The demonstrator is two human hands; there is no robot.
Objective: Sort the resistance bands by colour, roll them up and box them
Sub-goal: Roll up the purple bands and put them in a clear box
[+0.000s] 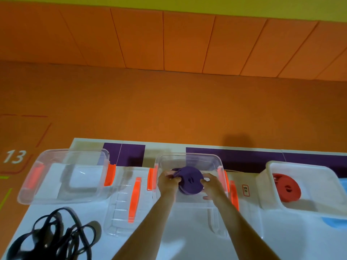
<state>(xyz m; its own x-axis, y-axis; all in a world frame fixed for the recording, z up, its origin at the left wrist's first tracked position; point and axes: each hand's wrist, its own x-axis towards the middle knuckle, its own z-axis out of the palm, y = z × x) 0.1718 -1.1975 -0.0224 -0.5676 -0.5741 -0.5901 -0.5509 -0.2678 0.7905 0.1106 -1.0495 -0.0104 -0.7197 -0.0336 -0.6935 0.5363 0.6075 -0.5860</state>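
Note:
A rolled purple band [189, 180] sits inside the middle clear box [189, 158]. My left hand [168, 182] grips its left edge and my right hand [213, 185] grips its right edge, both reaching into the box. A rolled red band [287, 188] lies in the right clear box [300, 166]. The left clear box [47, 198] holds nothing that I can see. A loose tangle of black bands [56, 235] lies on the white table [187, 241] at the front left.
A clear lid with an orange handle [134, 199] lies flat between the left and middle boxes. Another lid lies under the middle box. Orange floor stretches beyond the table's far edge, with an orange padded wall behind. Something light blue [336, 222] shows at the right edge.

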